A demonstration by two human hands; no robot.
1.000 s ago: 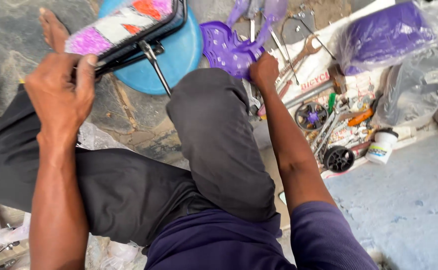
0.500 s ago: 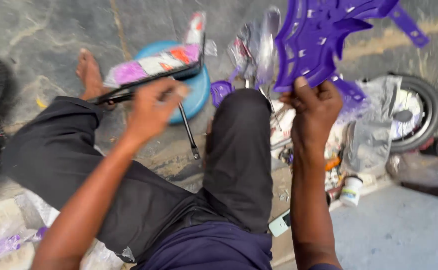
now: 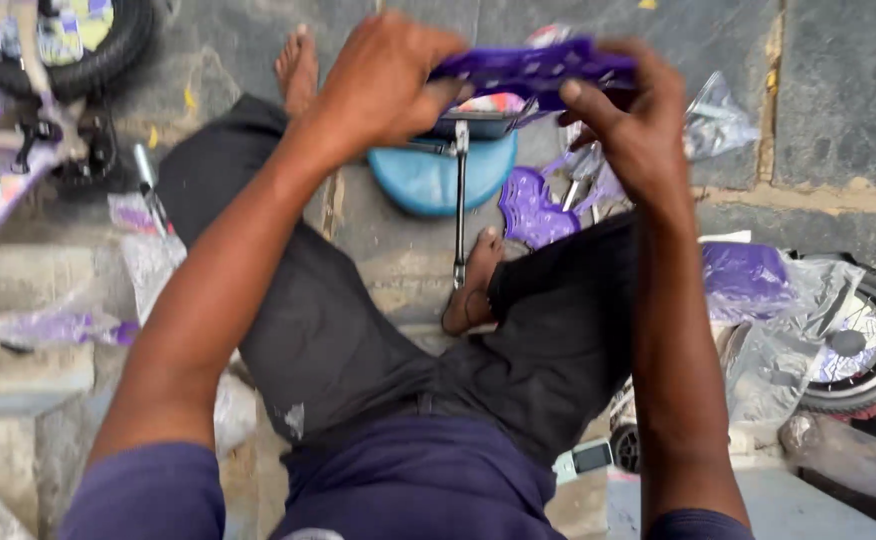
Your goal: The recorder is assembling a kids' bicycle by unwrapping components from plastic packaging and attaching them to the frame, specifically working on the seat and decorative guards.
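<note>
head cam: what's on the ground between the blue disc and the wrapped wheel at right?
In the head view, a loose purple plastic piece and the person's knee lie between the blue disc and the wrapped wheel.

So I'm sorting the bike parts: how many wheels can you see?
2. One wheel at top left on the bike frame, one wheel at right, partly under plastic wrap. Others may be hidden.

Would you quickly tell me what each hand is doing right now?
Left hand: closed on the left end of the purple plastic panel.
Right hand: closed on the panel's right end, fingers curled over its edge.
</note>
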